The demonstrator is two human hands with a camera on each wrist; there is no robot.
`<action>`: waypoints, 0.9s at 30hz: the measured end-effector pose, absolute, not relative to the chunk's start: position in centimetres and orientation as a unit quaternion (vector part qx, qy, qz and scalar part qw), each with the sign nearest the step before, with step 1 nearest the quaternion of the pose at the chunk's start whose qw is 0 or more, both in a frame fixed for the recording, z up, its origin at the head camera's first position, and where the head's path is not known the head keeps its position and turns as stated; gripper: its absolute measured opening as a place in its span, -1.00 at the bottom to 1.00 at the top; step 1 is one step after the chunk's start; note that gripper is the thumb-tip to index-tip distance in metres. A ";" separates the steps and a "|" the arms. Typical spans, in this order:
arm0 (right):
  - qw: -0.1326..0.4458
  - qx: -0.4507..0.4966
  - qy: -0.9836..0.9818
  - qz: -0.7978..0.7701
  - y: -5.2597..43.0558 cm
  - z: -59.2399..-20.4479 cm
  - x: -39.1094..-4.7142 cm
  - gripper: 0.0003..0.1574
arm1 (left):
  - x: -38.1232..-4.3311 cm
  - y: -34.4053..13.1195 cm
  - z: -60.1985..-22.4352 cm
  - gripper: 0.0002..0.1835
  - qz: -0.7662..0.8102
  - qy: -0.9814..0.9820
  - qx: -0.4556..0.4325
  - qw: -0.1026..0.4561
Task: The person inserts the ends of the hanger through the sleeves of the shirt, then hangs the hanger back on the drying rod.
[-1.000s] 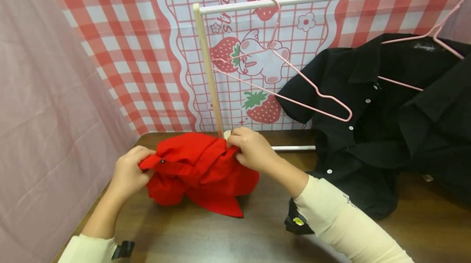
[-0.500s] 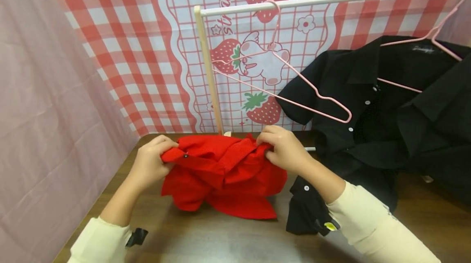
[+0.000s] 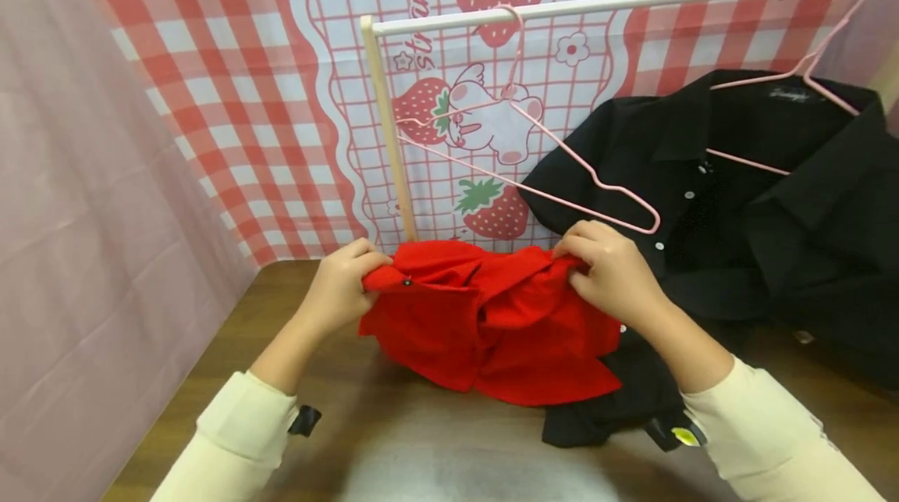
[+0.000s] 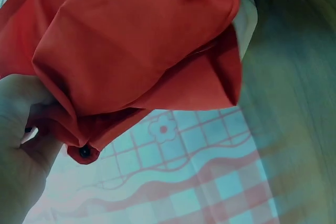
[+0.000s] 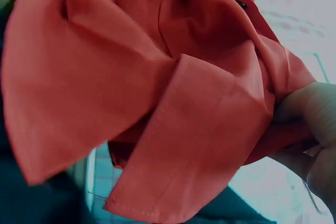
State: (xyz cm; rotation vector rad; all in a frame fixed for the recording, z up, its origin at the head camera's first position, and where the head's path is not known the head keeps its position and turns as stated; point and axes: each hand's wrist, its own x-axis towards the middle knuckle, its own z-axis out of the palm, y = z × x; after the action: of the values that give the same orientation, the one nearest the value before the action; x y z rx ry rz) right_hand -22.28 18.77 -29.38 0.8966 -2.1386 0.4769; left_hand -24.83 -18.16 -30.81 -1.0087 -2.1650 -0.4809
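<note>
My left hand [image 3: 342, 285] pinches one upper edge of a red shirt [image 3: 431, 330], close to a small dark button [image 3: 407, 282]. The opposite upper edge is gripped by my right hand [image 3: 612, 272]. Between the hands the red cloth hangs bunched and folded, its lower flaps just over the table. In the left wrist view, thumb and fingers are curled round a fold beside the button [image 4: 84, 151]. Broad loose flaps [image 5: 157, 145] of the shirt fill the right wrist view. The inner layers are hidden in the folds.
Behind the shirt stands a rack with a white rail [image 3: 449, 22] and a wooden post [image 3: 388, 127]. A bare pink hanger [image 3: 555, 139] hangs from it. On the right, a black shirt [image 3: 625, 143] hangs on another hanger, its lower part reaching the wooden table [image 3: 232, 400].
Both hands have moved right with the red shirt and risen slightly. The cloth now hangs more spread out and overlaps the lower part of the black shirt.
</note>
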 end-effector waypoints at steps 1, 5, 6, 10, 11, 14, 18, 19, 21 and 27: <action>0.379 0.351 -0.837 0.182 19.1 -29.7 -22.1 -0.63 | -25.1 -18.0 -31.0 -0.71 -0.182 -0.834 -0.391 0.345; 0.354 0.359 -0.849 0.159 20.2 -31.4 -21.1 -0.58 | -25.4 -17.5 -32.4 -0.68 -0.166 -0.844 -0.401 0.315; 0.341 0.362 -0.854 0.153 20.4 -31.9 -20.8 -0.56 | -25.3 -17.5 -32.8 -0.67 -0.162 -0.848 -0.404 0.303; 0.254 0.372 -0.884 0.127 21.4 -33.2 -19.7 -0.51 | -25.3 -17.2 -34.3 -0.67 -0.136 -0.863 -0.414 0.256; 0.228 0.374 -0.891 0.121 21.5 -33.5 -19.5 -0.51 | -25.3 -17.2 -34.6 -0.68 -0.129 -0.866 -0.417 0.245; 0.156 0.384 -0.904 0.103 21.7 -34.2 -19.1 -0.52 | -25.3 -17.1 -35.6 -0.72 -0.107 -0.873 -0.427 0.210; 0.105 0.397 -0.907 0.089 21.5 -35.2 -18.8 -0.56 | -25.0 -17.2 -36.7 -0.73 -0.079 -0.879 -0.438 0.170; 0.094 0.400 -0.907 0.090 21.5 -35.5 -18.8 -0.57 | -25.0 -17.3 -37.0 -0.73 -0.072 -0.880 -0.440 0.164; 0.078 0.405 -0.906 0.094 21.4 -36.1 -18.7 -0.60 | -24.8 -17.4 -37.7 -0.74 -0.064 -0.881 -0.442 0.157; 0.053 0.415 -0.905 0.082 21.2 -37.7 -18.5 -0.67 | -24.6 -18.0 -39.4 -0.74 -0.065 -0.879 -0.449 0.145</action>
State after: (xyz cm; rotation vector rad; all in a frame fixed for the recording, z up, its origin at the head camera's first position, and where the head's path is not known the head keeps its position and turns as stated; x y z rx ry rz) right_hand -18.47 21.24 -37.71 1.2617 -2.7508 0.2481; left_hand -24.60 -17.96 -39.39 -1.2952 -2.5336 -0.1866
